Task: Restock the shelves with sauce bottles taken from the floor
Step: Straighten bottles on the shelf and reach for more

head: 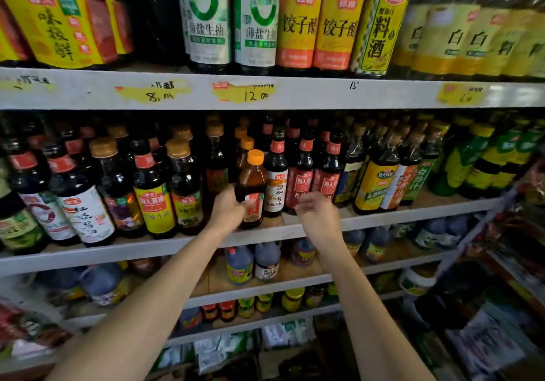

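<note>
- Middle shelf [383,220], centre of frame: bottles stand shoulder to shoulder, several rows deep, a solid wall.
- Upper shelf edge [324,93] hangs close over their caps, leaving only a thin dark slot.
- Amber bottle [252,183], gripped by the left hand [227,211], fills the front slot between a dark bottle [184,186] and a white-labelled bottle [275,183].
- Bare board shows just right of it, before the empty, loosely curled right hand [317,211], and along the front edge farther right.
- Lower shelf [298,273]: open wood right of the small jugs [239,265].
</note>
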The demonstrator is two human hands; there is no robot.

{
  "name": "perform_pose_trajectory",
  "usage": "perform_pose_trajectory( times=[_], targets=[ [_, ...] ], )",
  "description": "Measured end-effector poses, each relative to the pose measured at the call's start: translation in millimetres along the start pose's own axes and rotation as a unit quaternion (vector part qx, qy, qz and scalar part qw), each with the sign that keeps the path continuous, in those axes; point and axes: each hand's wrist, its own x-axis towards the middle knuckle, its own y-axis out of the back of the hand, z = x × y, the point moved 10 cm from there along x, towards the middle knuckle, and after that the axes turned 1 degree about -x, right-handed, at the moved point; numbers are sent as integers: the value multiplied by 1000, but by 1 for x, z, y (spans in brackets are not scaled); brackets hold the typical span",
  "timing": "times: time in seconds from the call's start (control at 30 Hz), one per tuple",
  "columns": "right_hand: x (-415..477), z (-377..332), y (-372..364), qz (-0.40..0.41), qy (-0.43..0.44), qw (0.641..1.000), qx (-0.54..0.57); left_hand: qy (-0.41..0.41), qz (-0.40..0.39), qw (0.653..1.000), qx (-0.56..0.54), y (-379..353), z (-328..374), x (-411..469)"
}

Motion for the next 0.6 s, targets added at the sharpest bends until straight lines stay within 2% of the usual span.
perform_pose_trajectory(
  times=[0.2,0.37,0.6],
  targets=[
    [36,26,-18,-60,26,998,-13,13,-5,1000,26,-6,-15,18],
    [48,41,-36,-101,30,994,1,-11,-26,985,169,-1,-7,20],
    [30,71,-49,-129,9,991,34,19,-18,974,224,0,-5,10]
  ],
)
